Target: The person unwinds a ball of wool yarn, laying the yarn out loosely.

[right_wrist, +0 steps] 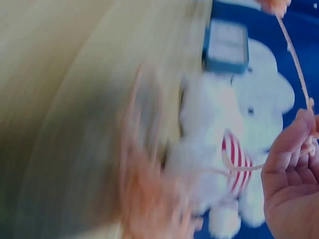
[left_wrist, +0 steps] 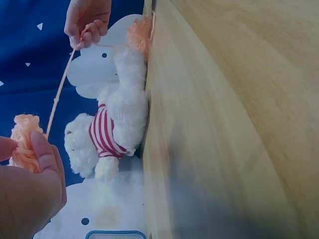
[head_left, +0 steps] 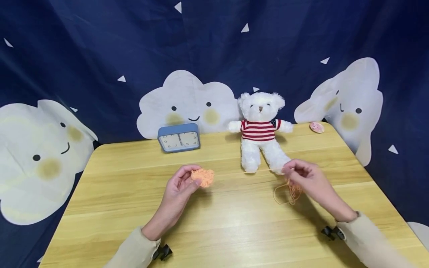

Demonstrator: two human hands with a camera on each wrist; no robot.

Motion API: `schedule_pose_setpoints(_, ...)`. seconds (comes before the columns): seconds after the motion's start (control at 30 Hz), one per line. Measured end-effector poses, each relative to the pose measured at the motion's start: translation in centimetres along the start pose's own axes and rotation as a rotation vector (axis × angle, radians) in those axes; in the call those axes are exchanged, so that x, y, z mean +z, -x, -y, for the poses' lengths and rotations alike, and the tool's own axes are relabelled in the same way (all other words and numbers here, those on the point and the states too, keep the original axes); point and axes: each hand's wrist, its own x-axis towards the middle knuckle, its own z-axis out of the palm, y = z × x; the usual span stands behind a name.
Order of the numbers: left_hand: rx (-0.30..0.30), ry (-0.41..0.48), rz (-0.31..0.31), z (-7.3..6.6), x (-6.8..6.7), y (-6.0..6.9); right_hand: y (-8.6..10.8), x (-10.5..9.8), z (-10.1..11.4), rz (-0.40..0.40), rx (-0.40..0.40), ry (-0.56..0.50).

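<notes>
My left hand (head_left: 177, 191) pinches a small wound bundle of peach yarn (head_left: 205, 178) between thumb and fingers, above the table's middle. From that bundle a yarn strand (left_wrist: 59, 97) runs taut across to my right hand (head_left: 311, 182), whose thumb and curled fingers grip it. A loose tangle of the same yarn (head_left: 292, 192), with a loop sticking out, lies on the table below the right hand. In the right wrist view this tangle (right_wrist: 154, 199) is large and blurred, and a slack length of yarn (right_wrist: 249, 168) trails from the gripping fingers.
A white teddy bear (head_left: 259, 130) in a striped red-and-white shirt sits just beyond the right hand. A blue clock (head_left: 179, 138) stands at the back left of the wooden table (head_left: 234, 223). A small pink round object (head_left: 316, 127) lies at the back right edge.
</notes>
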Motion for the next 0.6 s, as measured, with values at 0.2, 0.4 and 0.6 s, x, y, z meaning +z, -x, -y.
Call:
schedule_pose_setpoints(0.2, 0.006, -0.005, 0.008, 0.1, -0.1, 0.1, 0.4, -3.3, -1.6, -0.171, 0.068, 0.019)
schedule_pose_setpoints(0.4, 0.033, 0.007, -0.005, 0.1, -0.3, 0.2, 0.3, -5.5, -3.5, -0.270, 0.163, -0.014)
schedule_pose_setpoints(0.6, 0.050, 0.068, 0.034, 0.3, -0.6, 0.3, 0.6, -6.0, -4.3, -0.255, 0.186, -0.191)
